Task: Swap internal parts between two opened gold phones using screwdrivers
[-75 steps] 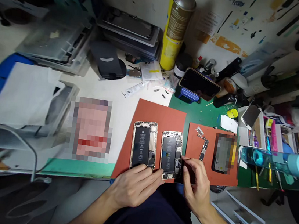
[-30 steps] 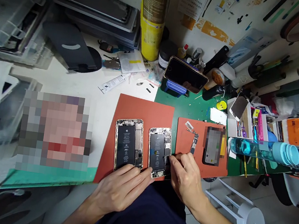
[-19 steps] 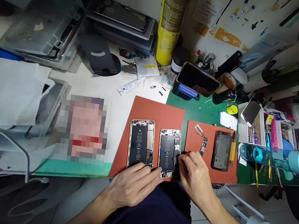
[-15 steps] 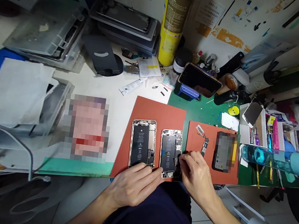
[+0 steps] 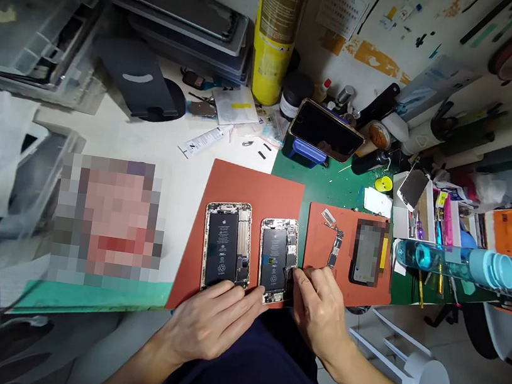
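Note:
Two opened phones with bare batteries lie side by side, the left phone a little larger than the right phone. My left hand lies across their lower ends with its fingers stretched out, fingertips at the right phone's lower left corner. At that phone's right edge, beside the lower inner parts, my right hand is closed in a pinch. Whatever is between those fingertips is too small to make out. A narrow circuit board lies just beyond the right hand.
Under the phones is a reddish-brown mat; a second mat bears a blurred phone. A phone on a blue stand is behind. To the right are a blue bottle and tool trays; to the left, a black stand.
The whole view has shifted, so the bench appears further left. Both hands stay at the same places by the phones, the right one still pinching at the right phone's edge.

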### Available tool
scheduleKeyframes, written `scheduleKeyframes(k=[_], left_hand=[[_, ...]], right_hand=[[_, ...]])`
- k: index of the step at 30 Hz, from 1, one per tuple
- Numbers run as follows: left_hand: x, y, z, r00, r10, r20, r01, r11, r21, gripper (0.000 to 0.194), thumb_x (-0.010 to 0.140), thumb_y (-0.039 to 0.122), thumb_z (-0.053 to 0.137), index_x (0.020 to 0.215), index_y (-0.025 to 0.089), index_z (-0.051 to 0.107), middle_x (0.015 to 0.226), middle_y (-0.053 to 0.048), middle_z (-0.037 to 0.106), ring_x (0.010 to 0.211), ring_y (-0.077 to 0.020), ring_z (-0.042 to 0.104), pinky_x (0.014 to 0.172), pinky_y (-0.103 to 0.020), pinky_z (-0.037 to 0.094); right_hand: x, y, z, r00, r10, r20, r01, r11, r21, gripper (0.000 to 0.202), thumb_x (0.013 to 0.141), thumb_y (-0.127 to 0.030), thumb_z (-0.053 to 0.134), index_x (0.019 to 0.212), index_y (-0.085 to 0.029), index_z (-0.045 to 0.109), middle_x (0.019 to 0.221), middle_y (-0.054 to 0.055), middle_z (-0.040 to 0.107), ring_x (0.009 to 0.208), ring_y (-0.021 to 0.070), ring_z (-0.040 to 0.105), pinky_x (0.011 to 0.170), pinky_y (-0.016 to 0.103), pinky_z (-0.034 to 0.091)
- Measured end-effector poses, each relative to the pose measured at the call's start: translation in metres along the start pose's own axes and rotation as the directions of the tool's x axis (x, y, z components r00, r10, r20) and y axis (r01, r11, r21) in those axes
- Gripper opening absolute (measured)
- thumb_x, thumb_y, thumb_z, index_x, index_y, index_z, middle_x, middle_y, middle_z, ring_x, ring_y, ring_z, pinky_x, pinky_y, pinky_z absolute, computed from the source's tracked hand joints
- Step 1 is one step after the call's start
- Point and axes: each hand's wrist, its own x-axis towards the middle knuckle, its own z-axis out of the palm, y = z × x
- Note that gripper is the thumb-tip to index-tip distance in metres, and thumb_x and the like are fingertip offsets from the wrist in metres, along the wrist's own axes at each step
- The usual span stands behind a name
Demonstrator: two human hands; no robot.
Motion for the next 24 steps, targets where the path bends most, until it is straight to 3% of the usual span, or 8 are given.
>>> scheduleKeyframes(k=[6, 11, 17, 24], left_hand=[[0.000, 0.000, 0.001, 1.000, -0.006, 0.005, 0.006, 1.000, -0.001, 0.025, 0.090, 0.008, 0.087, 0.113, 0.002, 0.076, 0.115, -0.020, 0.082, 0.084, -0.0231, 0.071, 0.070, -0.042, 0.050], [-0.002, 0.001, 0.003, 1.000, -0.008, 0.008, 0.008, 1.000, 0.014, 0.027, 0.091, 0.011, 0.087, 0.114, 0.003, 0.076, 0.116, -0.019, 0.082, 0.083, -0.0231, 0.071, 0.071, -0.042, 0.051], [-0.005, 0.002, 0.005, 1.000, -0.009, 0.011, 0.009, 1.000, 0.008, 0.023, 0.090, 0.009, 0.087, 0.110, 0.004, 0.077, 0.115, -0.018, 0.082, 0.082, -0.0230, 0.069, 0.070, -0.042, 0.051], [-0.007, 0.002, 0.005, 1.000, -0.009, 0.023, 0.008, 1.000, 0.021, 0.016, 0.093, 0.009, 0.082, 0.108, 0.006, 0.077, 0.115, -0.018, 0.082, 0.084, -0.0221, 0.069, 0.072, -0.041, 0.052]], right_hand=[[-0.001, -0.004, 0.000, 0.999, -0.032, 0.008, 0.033, 0.989, -0.145, 0.036, 0.102, 0.001, 0.057, 0.134, -0.011, 0.071, 0.093, 0.011, 0.069, 0.082, 0.0260, 0.054, 0.069, 0.040, 0.048], [0.001, -0.004, -0.004, 0.998, -0.060, 0.028, 0.064, 0.983, -0.170, 0.033, 0.103, 0.000, 0.055, 0.132, -0.008, 0.071, 0.096, 0.013, 0.072, 0.083, 0.0264, 0.053, 0.069, 0.041, 0.049], [0.005, 0.000, -0.007, 0.996, -0.024, 0.089, 0.033, 0.994, -0.104, 0.031, 0.106, -0.004, 0.054, 0.130, -0.013, 0.072, 0.093, 0.011, 0.070, 0.079, 0.0258, 0.055, 0.069, 0.040, 0.049], [0.022, 0.013, -0.011, 0.965, 0.107, 0.240, -0.143, 0.980, 0.138, 0.017, 0.109, -0.014, 0.056, 0.112, -0.020, 0.071, 0.094, 0.008, 0.070, 0.086, 0.0250, 0.066, 0.073, 0.036, 0.054]])
